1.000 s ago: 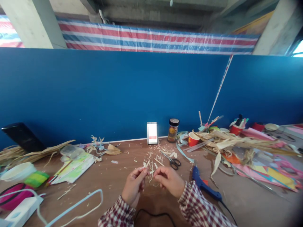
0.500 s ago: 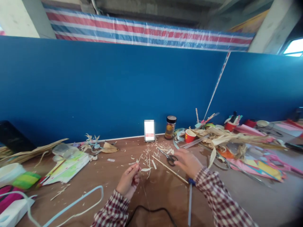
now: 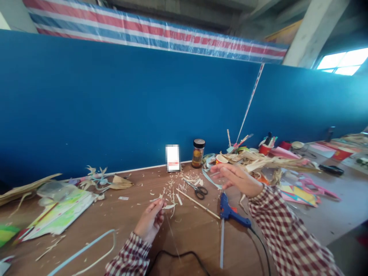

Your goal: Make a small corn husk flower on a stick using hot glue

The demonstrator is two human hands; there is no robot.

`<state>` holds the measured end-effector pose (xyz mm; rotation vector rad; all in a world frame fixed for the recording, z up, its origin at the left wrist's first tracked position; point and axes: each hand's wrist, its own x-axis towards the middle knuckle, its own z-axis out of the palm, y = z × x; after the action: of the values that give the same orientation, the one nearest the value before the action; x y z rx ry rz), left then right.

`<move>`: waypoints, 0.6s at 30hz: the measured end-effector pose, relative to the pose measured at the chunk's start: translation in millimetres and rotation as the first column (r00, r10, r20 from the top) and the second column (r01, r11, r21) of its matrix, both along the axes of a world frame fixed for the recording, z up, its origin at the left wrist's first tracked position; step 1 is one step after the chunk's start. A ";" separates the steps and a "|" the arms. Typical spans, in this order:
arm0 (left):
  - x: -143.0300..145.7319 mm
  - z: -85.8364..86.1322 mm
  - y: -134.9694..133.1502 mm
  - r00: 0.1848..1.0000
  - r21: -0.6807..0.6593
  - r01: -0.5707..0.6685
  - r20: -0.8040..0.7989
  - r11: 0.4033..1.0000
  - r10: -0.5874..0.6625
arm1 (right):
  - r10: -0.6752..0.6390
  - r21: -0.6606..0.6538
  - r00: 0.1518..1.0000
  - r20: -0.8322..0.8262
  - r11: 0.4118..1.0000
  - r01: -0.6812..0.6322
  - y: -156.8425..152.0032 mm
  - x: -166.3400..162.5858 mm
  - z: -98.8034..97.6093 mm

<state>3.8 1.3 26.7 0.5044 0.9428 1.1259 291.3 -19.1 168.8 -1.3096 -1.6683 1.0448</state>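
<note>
My left hand [image 3: 151, 219] is low over the table with thumb and fingers pinched together; whatever lies between the fingertips is too small to make out. Pale scraps [image 3: 170, 206] of husk lie right beside those fingertips. With fingers stretched out and nothing in them, my right hand [image 3: 237, 178] hovers in front of a red paper cup [image 3: 221, 159]. Below it a blue glue gun [image 3: 230, 212] lies on the table, a clear glue stick [image 3: 222, 245] jutting from it. Black-handled scissors [image 3: 200, 191] and a thin stick [image 3: 198, 204] lie between the hands.
A lidded jar [image 3: 198, 154] stands near the blue partition [image 3: 129, 103]. Dried husks [image 3: 258, 163] and pink scissors [image 3: 317, 188] crowd the right. Painted paper [image 3: 64, 211] lies left. A black cable [image 3: 184, 253] crosses the front of the brown table [image 3: 115, 211].
My right hand has moved right and away from the scissors, its fingers extended, uncovering the glue gun. The view has turned to the right. My left hand stays pinched.
</note>
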 end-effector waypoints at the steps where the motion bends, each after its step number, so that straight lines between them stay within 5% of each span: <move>1: 0.5 0.1 -0.4 1.000 0.011 0.009 0.002 1.000 -0.009 | -0.014 0.018 0.999 0.041 1.000 0.014 1.8 -0.9 2.6; 6: 4.6 3.1 -4.9 0.995 0.061 0.047 0.090 0.997 -0.052 | 0.099 -0.075 0.995 -0.010 0.992 -0.100 9.6 -23.6 4.7; 11: 11.3 11.9 -9.4 0.967 0.157 0.063 0.235 0.986 -0.099 | 0.300 -0.276 0.922 -0.247 0.890 -0.363 14.1 -72.2 -9.3; 14: 15.6 16.3 -12.1 0.938 0.182 0.135 0.293 0.974 -0.185 | 0.316 -0.299 0.881 -0.353 0.854 -0.426 19.5 -97.3 -22.1; 18: 20.5 16.8 -15.8 0.926 0.144 0.258 0.247 0.955 -0.287 | 0.258 -0.257 0.867 -0.427 0.884 -0.390 32.1 -108.4 -33.4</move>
<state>24.3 -14.5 43.6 0.5406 0.5591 0.9653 183.0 13.0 135.5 -0.9445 -1.4784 1.7360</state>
